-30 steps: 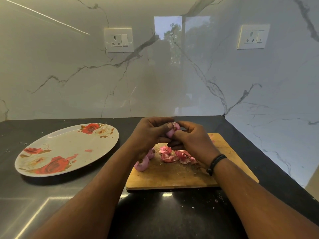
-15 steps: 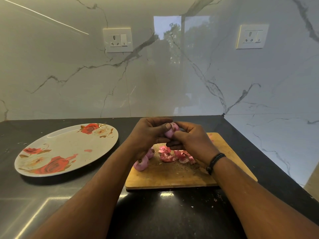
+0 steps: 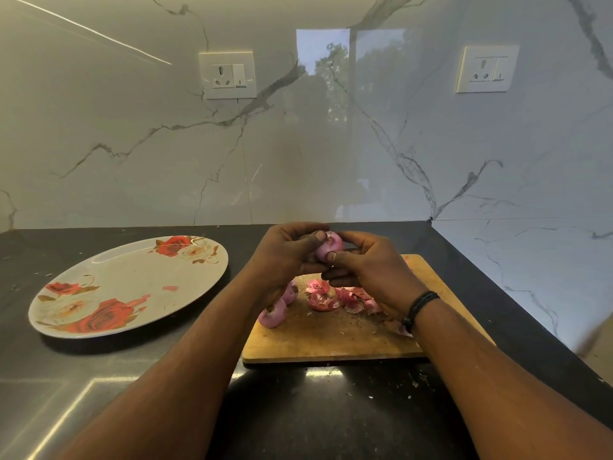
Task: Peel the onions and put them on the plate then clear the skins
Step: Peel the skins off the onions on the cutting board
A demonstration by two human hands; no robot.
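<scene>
Pink onion (image 3: pixel 328 246) sat pinched between the left hand (image 3: pixel 287 257) and right hand (image 3: pixel 371 270) above the wooden board (image 3: pixel 331 340), mid-peel. Two more onions (image 3: pixel 272 314) and loose skins (image 3: pixel 338 298) lay there; the plate (image 3: pixel 126 283) held none.

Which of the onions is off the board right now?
The onion pinched between left hand and right hand; the two other onions lie on the cutting board.

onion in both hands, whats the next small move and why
Probably pull off the last bit of skin with the left hand while the right hand steadies the onion: a skin scrap still shows near its top, and the plate holds no onions.
</scene>
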